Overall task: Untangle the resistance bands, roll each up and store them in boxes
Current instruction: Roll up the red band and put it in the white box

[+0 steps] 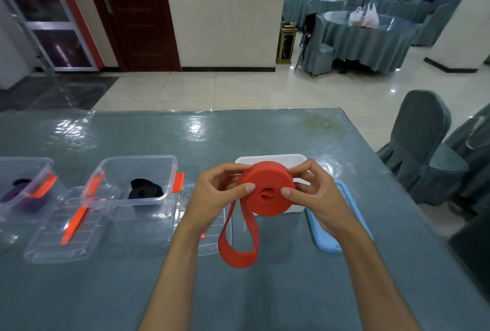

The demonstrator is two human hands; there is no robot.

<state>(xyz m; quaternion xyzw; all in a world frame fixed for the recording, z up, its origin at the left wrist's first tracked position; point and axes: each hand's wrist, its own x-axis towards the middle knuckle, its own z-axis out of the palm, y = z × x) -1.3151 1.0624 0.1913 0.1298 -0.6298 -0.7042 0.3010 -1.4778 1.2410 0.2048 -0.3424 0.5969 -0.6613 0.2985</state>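
Gripping a red resistance band [266,192] between them, the left hand [216,198] and right hand [316,195] pinch the rolled coil from either side, thumbs pressed on its face, above the counter [265,134]. A loose loop of the band hangs below the coil. Behind the coil sits a white box [270,160], with a blue lid [331,237] to the coil's right. Left of the coil stands a clear box [132,184] holding a rolled black band [145,190]; farther left, another clear box [23,184] holds a purple band [18,192].
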